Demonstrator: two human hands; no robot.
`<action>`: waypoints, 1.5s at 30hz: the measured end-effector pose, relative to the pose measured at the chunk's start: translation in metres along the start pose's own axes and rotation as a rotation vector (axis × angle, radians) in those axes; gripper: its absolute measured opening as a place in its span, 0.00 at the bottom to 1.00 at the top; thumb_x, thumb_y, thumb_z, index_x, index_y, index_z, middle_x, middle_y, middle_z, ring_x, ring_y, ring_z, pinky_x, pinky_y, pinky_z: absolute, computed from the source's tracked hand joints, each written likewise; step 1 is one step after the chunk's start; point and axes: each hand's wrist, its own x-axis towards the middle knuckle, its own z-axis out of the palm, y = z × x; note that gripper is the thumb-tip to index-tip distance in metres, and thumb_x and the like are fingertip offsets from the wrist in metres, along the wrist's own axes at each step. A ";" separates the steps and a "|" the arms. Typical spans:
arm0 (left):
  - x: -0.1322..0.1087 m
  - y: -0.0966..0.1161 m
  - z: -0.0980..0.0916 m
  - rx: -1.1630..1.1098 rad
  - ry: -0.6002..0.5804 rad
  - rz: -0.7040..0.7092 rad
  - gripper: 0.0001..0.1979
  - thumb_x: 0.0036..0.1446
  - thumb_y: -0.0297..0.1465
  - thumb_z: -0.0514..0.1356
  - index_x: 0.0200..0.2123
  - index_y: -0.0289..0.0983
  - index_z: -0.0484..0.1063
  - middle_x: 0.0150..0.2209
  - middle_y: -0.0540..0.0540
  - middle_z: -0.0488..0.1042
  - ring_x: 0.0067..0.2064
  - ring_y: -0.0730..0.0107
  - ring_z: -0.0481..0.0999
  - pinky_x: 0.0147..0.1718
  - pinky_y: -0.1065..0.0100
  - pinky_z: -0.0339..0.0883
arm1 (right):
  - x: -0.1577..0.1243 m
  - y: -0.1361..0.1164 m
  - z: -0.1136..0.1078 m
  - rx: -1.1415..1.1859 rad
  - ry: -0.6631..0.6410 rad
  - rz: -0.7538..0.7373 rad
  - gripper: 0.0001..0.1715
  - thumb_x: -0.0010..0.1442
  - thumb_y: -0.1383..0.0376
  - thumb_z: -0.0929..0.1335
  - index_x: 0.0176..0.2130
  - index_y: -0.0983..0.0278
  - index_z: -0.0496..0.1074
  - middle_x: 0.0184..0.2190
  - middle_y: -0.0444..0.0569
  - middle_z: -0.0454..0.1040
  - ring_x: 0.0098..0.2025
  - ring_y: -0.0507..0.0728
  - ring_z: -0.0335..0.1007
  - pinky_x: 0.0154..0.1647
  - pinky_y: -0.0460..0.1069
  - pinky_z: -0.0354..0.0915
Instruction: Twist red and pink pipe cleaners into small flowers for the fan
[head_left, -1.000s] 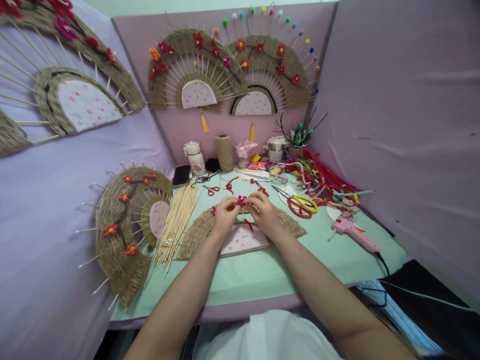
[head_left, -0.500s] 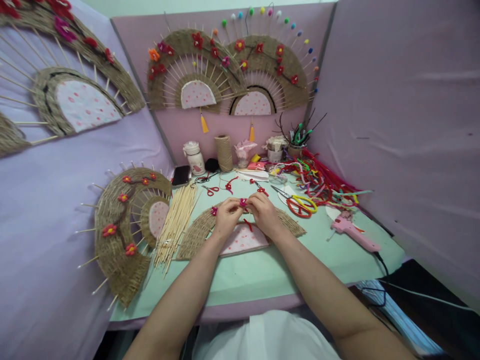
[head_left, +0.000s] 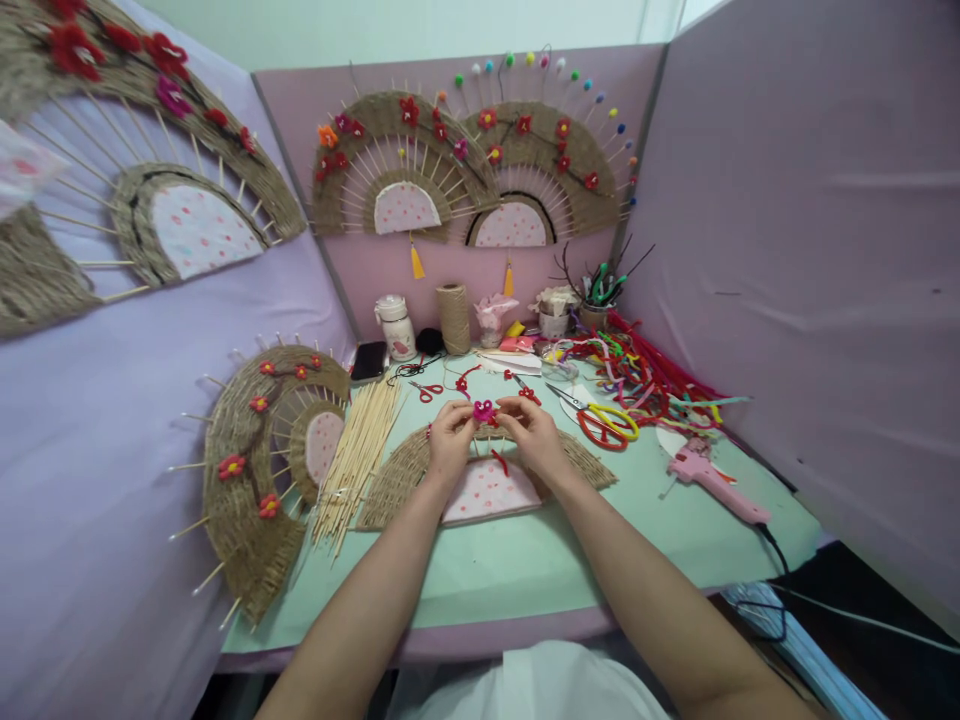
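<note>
Near the front edge of the table [head_left: 480, 580], a twine fan [head_left: 491, 490] is lying. A pink glue gun [head_left: 716, 485] is resting toward the right edge. Over the fan's far rim, the left hand [head_left: 452, 437] is pinching a magenta flower [head_left: 484, 411]; the right hand [head_left: 532, 428] is curling just beside it, contact impossible to tell. Beyond the back edge, 2 decorated fans [head_left: 407, 208] are hanging.

Central tabletop fan [head_left: 491, 490] partly hidden (both sides)

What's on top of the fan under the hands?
On the fan: a red strip partly over the dotted panel, and a reddish bit beside the left hand. What that hand and the right hand cover can't be seen.
</note>
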 end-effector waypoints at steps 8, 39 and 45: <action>-0.003 0.000 -0.002 0.171 -0.202 0.080 0.09 0.51 0.24 0.56 0.32 0.38 0.76 0.37 0.44 0.72 0.43 0.66 0.70 0.45 0.63 0.63 | 0.003 -0.004 -0.006 -0.052 0.014 -0.049 0.12 0.59 0.61 0.63 0.38 0.63 0.73 0.37 0.50 0.74 0.39 0.56 0.70 0.39 0.50 0.65; -0.001 0.006 -0.005 0.204 -0.378 0.013 0.10 0.52 0.23 0.53 0.31 0.37 0.73 0.36 0.45 0.71 0.41 0.66 0.69 0.44 0.64 0.62 | 0.005 0.007 -0.010 0.077 -0.190 0.097 0.10 0.49 0.60 0.69 0.31 0.66 0.73 0.28 0.47 0.75 0.30 0.53 0.70 0.34 0.49 0.68; 0.001 0.004 -0.003 0.055 -0.211 -0.074 0.07 0.52 0.26 0.54 0.30 0.36 0.72 0.34 0.46 0.71 0.38 0.68 0.70 0.39 0.68 0.64 | 0.005 -0.001 -0.011 0.043 -0.018 0.047 0.17 0.53 0.58 0.68 0.40 0.65 0.72 0.33 0.51 0.75 0.32 0.55 0.70 0.34 0.51 0.68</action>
